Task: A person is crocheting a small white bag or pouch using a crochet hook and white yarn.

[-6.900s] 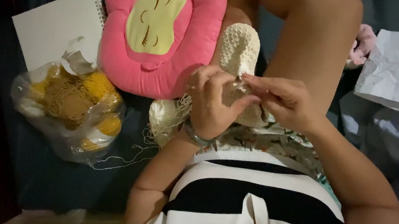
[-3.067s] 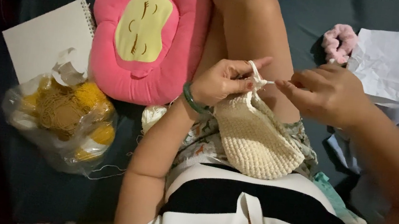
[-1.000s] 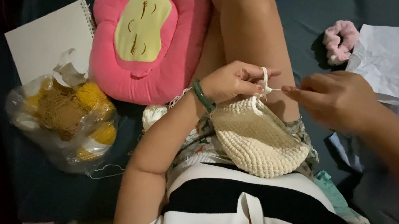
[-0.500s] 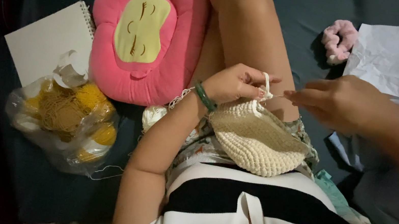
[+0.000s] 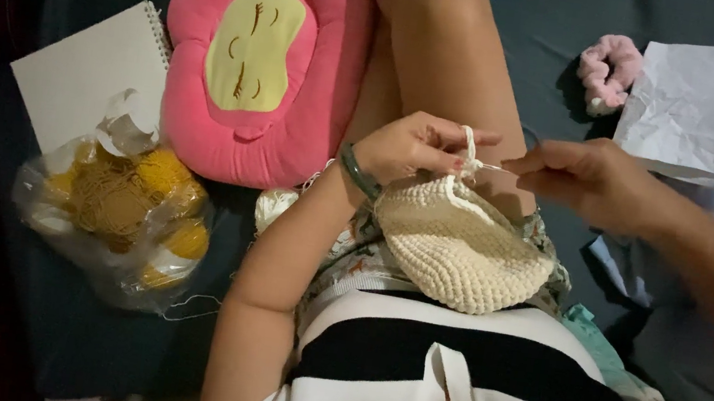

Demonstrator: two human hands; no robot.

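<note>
Cream crochet piece [image 5: 461, 251] rests on lap, bowl shape mostly built. Left hand [image 5: 410, 148] fingers pinch its top edge with yarn looped over. Right hand [image 5: 589, 181] fingers pinch the yarn strand taut. Rim unfinished, I'd judge.

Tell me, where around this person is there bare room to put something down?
A bare strip of dark cloth lies between the raised leg and the pink scrunchie. More shows below the yarn bag. It is crowded left: notebook, pink cushion and bag touch. Paper fills the right.
</note>
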